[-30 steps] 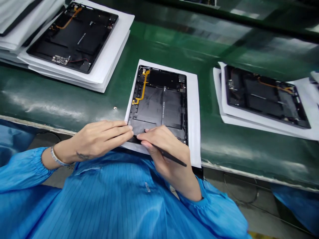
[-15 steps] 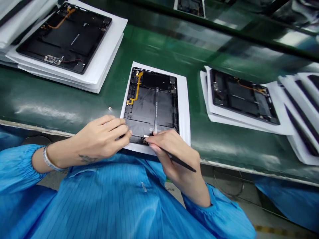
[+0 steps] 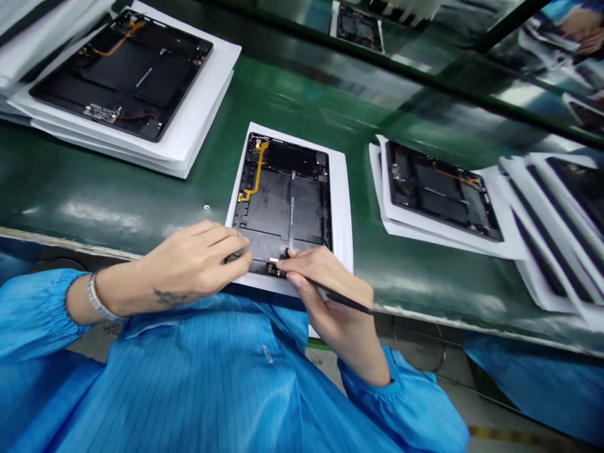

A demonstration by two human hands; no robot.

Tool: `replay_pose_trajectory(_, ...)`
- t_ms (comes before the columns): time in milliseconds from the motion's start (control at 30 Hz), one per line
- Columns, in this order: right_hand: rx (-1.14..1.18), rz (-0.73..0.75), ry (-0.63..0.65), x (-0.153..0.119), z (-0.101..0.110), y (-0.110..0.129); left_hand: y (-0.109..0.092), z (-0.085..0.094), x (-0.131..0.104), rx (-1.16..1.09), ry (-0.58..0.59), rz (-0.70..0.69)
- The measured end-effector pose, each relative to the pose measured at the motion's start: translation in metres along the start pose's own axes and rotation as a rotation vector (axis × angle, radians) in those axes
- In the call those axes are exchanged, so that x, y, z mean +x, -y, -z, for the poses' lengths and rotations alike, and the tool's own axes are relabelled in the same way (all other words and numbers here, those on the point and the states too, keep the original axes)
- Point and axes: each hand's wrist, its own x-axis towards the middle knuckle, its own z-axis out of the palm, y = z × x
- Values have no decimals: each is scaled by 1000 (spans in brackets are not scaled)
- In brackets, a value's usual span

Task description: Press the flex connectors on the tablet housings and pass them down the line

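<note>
An open tablet [image 3: 309,214] lies on a white sheet [image 3: 342,207] in front of me, with its black inside showing. A yellow flex cable [image 3: 258,170] runs down its left side. My left hand [image 3: 212,258] grips the tablet's near left corner with curled fingers; the fingertips are partly hidden. My right hand [image 3: 330,280] holds black tweezers [image 3: 344,301] like a pen. Their tips, largely covered by my fingers, are at a small circuit board [image 3: 274,267] at the tablet's near edge.
At the left, another open tablet [image 3: 127,75] rests on stacked white sheets [image 3: 189,138]. To the right lies one more tablet [image 3: 438,189], beside leaning sheets and panels [image 3: 557,233]. A small metallic piece [image 3: 206,206] sits on the green bench [image 3: 117,182]. Another person's hands [image 3: 582,28] show top right.
The view has shifted slightly, so the right-hand tablets appear further left. The rear end of the tweezers has tipped up a little. My left hand stays at the tablet's corner.
</note>
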Motion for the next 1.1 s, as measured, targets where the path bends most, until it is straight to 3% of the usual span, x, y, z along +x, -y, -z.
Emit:
replay_pose_trajectory(133,-42,23,-7,-2,0,2,-3,1,9,56,20,-24)
replay_pose_trajectory(433,-302,119,193,-9,1,11,-4,-2,6,51,17,-11)
replay_pose_trajectory(633,-226,93,102,-10,0,8,-4,-3,7,43,7,-17)
replay_pose_trajectory(967,-304,110,195,-9,-1,13,-4,-2,7,44,-2,-3)
replay_pose_trajectory(1100,-195,76,89,-11,-2,10,-7,-6,4,12,-11,26)
